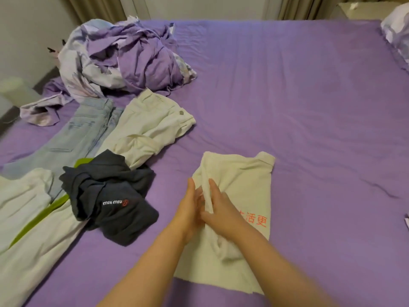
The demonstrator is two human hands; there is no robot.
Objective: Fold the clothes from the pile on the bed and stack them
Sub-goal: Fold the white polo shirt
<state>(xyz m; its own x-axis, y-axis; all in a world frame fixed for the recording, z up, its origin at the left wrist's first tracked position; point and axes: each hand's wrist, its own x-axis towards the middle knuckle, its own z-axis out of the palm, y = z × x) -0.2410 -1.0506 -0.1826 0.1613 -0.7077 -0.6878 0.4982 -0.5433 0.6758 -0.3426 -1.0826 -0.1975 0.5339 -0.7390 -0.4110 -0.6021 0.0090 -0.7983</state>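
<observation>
The cream cotton T-shirt with red printed characters [241, 173] lies partly folded on the purple-sheeted bed [309, 96], in front of the person. The left hand [188, 209] and the right hand [219, 213] sit close together at the shirt's left edge, each pinching a raised fold of its fabric. To the left lie a crumpled dark navy garment [110, 196], cream trousers [150, 127] and light blue jeans [73, 138].

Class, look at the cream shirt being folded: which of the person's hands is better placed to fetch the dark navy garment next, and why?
Probably the left hand: the dark navy garment lies bunched on its side of the cream shirt, while the right hand rests on the shirt and would have to cross over.
</observation>
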